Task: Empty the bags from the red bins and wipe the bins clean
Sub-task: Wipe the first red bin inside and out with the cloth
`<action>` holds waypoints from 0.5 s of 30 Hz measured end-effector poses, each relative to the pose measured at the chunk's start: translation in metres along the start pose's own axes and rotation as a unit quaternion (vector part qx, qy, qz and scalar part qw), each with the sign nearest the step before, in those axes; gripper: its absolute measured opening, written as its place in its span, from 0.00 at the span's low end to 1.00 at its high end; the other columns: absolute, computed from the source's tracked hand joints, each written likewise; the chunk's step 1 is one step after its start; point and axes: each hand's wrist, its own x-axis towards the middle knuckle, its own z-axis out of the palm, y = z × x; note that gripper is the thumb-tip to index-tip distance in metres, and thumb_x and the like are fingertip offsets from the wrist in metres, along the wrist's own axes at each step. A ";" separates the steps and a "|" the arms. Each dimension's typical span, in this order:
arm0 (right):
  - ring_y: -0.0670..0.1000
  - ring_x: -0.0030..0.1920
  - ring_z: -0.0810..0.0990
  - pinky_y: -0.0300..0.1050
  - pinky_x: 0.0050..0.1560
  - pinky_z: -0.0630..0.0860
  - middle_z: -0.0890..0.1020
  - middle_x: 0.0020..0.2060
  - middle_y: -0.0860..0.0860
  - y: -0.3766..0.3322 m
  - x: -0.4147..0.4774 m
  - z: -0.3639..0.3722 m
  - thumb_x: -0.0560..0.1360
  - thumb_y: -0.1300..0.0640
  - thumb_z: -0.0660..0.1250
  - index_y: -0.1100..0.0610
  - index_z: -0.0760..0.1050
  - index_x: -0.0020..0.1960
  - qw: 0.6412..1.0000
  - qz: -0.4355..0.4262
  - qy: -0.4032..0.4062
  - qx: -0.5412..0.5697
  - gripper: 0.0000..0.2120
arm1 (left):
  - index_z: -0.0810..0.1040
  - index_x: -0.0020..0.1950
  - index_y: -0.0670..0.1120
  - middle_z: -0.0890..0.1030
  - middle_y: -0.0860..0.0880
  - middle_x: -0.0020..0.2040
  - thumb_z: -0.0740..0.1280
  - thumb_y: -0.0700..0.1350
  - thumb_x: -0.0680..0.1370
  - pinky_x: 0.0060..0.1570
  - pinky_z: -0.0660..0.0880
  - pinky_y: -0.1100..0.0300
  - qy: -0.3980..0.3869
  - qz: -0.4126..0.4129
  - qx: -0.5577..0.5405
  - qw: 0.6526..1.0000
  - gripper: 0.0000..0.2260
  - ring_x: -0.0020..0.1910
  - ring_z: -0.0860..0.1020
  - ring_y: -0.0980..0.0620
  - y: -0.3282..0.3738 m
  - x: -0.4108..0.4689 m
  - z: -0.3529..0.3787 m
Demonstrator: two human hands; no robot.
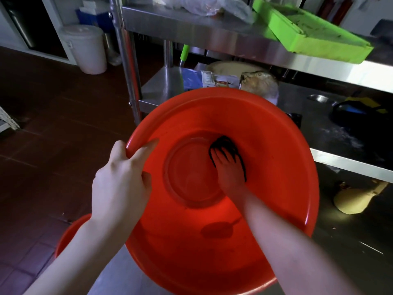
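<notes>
Left hand (pixel 121 179) grip on red bin (pixel 265 167) rim, right hand (pixel 230 167) pressing dark cloth (pixel 223 142) inside

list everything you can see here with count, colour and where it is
large round plastic bin: 1, red, centre, tilted toward the camera
second plastic bin: 1, red, lower left, mostly hidden
dark wiping cloth: 1, black, inside the large bin under the right hand
flat plastic tray: 1, green, top steel shelf, right
steel shelving rack: 1, silver, behind the bin
lidded plastic bucket: 1, white, floor, upper left
clear plastic bag: 1, top shelf
left hand: grip on the bin's rim
right hand: pressing the cloth near the bin's base
</notes>
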 end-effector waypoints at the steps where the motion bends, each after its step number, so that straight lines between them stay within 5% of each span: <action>1: 0.52 0.75 0.61 0.54 0.70 0.58 0.59 0.77 0.48 -0.002 0.003 -0.006 0.74 0.60 0.55 0.53 0.53 0.79 0.999 -0.016 0.022 0.021 0.34 | 0.73 0.71 0.55 0.66 0.45 0.43 0.68 0.34 0.70 0.28 0.75 0.50 -0.002 -0.001 -0.001 1.000 0.31 0.28 0.70 0.41 -0.001 0.000 0.000; 4: 0.57 0.67 0.73 0.56 0.64 0.67 0.66 0.74 0.52 -0.010 0.012 -0.031 0.68 0.60 0.55 0.58 0.64 0.75 0.985 -0.071 0.116 0.108 0.34 | 0.74 0.70 0.54 0.66 0.45 0.42 0.68 0.33 0.70 0.27 0.74 0.52 -0.001 0.002 -0.005 1.000 0.30 0.27 0.69 0.43 -0.004 -0.001 0.000; 8: 0.58 0.65 0.74 0.58 0.66 0.68 0.72 0.71 0.54 -0.029 0.011 -0.035 0.69 0.62 0.58 0.58 0.72 0.70 0.959 -0.154 0.196 0.134 0.29 | 0.75 0.70 0.52 0.66 0.44 0.41 0.68 0.33 0.70 0.25 0.73 0.54 -0.001 0.007 -0.012 1.000 0.30 0.25 0.68 0.43 -0.009 -0.004 0.000; 11: 0.56 0.73 0.66 0.61 0.72 0.58 0.64 0.76 0.52 -0.034 0.014 -0.017 0.69 0.60 0.67 0.53 0.68 0.73 0.984 -0.144 0.086 0.056 0.32 | 0.76 0.69 0.51 0.65 0.45 0.41 0.68 0.32 0.69 0.25 0.71 0.56 -0.001 0.011 -0.013 1.000 0.30 0.25 0.67 0.44 -0.012 -0.004 0.000; 13: 0.53 0.78 0.54 0.61 0.75 0.47 0.52 0.79 0.49 -0.038 0.020 -0.005 0.73 0.53 0.64 0.48 0.58 0.77 0.996 -0.087 -0.006 0.035 0.34 | 0.76 0.69 0.51 0.66 0.45 0.41 0.69 0.31 0.68 0.25 0.69 0.58 -0.003 0.016 -0.014 1.000 0.31 0.25 0.67 0.46 -0.015 -0.002 0.001; 15: 0.55 0.78 0.50 0.59 0.76 0.46 0.50 0.79 0.49 -0.048 0.031 0.000 0.74 0.47 0.63 0.48 0.56 0.78 0.996 -0.043 -0.012 0.077 0.34 | 0.76 0.69 0.51 0.66 0.46 0.41 0.69 0.31 0.68 0.26 0.67 0.60 -0.004 0.023 -0.016 1.000 0.31 0.25 0.67 0.47 -0.019 0.000 0.002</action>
